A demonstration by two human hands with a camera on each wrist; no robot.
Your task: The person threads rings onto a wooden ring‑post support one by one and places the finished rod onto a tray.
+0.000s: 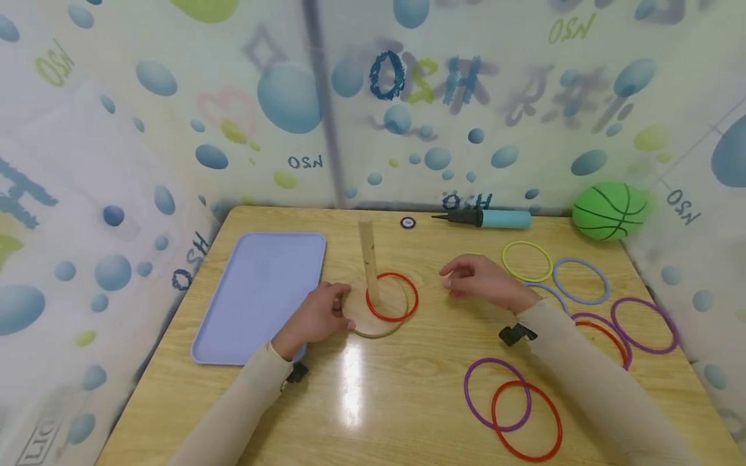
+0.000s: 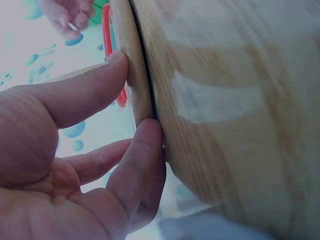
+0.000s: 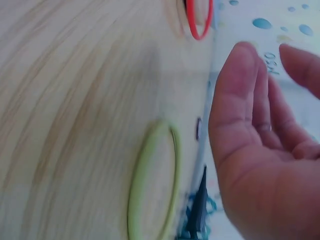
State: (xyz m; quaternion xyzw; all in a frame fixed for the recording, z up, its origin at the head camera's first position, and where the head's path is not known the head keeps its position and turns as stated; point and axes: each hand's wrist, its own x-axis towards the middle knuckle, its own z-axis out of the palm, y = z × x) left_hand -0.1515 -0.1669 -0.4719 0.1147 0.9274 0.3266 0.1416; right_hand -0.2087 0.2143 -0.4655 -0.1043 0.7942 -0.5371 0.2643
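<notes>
A wooden peg (image 1: 368,259) rises from a round wooden base (image 1: 362,317) in the middle of the table. Around the peg's foot lies a red ring (image 1: 417,301), partly over the base's right edge. My left hand (image 1: 317,314) grips the base's left rim; the left wrist view shows thumb and fingertips touching the rim (image 2: 136,65). Over the table to the right of the peg is my right hand (image 1: 486,281), fingers loosely bent and holding nothing. A yellow-green ring (image 3: 135,195) lies near it in the right wrist view.
Left of the stand lies a lavender tray (image 1: 262,278). Several purple, blue and red rings, such as a purple ring (image 1: 676,330), spread over the right side. A hand pump (image 1: 506,219), a small dark disc (image 1: 408,222) and a green ball (image 1: 610,211) line the back edge.
</notes>
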